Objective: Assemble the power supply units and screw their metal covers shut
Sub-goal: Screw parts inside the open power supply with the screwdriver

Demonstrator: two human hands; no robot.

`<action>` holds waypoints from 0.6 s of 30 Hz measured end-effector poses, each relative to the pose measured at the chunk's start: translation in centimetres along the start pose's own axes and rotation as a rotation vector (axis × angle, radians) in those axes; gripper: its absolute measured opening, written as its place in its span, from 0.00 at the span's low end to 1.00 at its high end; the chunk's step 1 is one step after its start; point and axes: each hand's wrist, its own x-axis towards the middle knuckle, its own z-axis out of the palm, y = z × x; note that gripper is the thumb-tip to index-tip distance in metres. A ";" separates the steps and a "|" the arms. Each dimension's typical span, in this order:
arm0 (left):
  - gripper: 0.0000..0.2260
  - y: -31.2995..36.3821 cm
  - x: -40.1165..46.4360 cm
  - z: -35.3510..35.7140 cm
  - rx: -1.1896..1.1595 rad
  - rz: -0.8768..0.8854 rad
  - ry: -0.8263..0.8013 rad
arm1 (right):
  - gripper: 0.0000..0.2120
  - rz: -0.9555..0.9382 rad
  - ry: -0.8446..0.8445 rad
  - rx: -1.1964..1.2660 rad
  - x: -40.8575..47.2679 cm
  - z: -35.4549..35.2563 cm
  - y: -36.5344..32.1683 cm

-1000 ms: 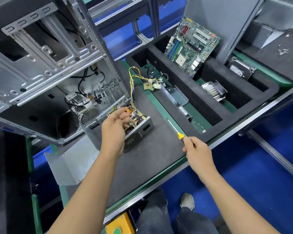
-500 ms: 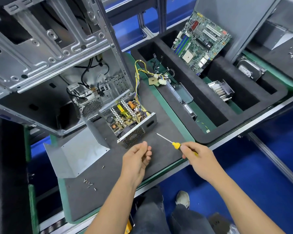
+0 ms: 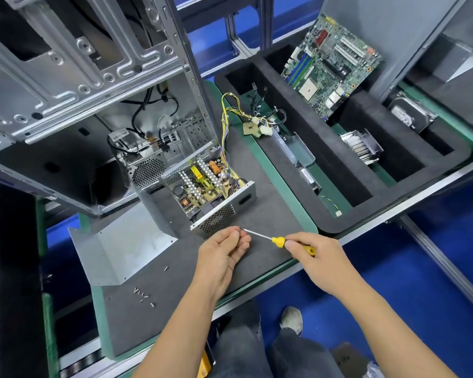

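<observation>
Power supply [image 3: 206, 189] sits open on the bench [image 3: 271, 214], its cover [image 3: 120, 246] lying apart beside it. Our right hand [image 3: 316, 255] grips the screwdriver [image 3: 277, 240]; left hand [image 3: 224, 255] pinches at its tip, probably seating 1 screw. Next: fit the cover.

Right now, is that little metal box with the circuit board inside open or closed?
Open. The power supply unit has no top, so its circuit board shows. A bent metal cover lies apart on the mat, to its left.
</observation>
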 end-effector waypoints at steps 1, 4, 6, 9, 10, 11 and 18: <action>0.06 -0.1 0.0 -0.1 0.012 0.003 -0.008 | 0.07 -0.010 -0.002 -0.019 0.0 0.0 -0.1; 0.08 -0.3 0.1 -0.3 0.040 0.021 -0.025 | 0.08 -0.039 -0.018 -0.095 0.0 -0.1 -0.3; 0.09 -0.4 0.1 -0.3 0.053 0.028 -0.032 | 0.07 -0.035 -0.019 -0.105 0.0 0.0 -0.4; 0.11 -0.5 0.0 -0.2 0.032 0.025 -0.029 | 0.06 -0.031 -0.012 -0.117 0.1 0.0 -0.4; 0.12 -0.4 0.0 -0.1 0.016 0.023 -0.027 | 0.06 -0.035 -0.011 -0.126 0.0 0.1 -0.4; 0.13 -0.4 0.0 0.0 -0.002 0.020 -0.024 | 0.06 -0.039 -0.008 -0.134 0.0 0.1 -0.5; 0.15 -0.4 0.0 0.4 -0.060 0.018 -0.008 | 0.07 -0.041 0.028 -0.135 0.0 0.5 -0.7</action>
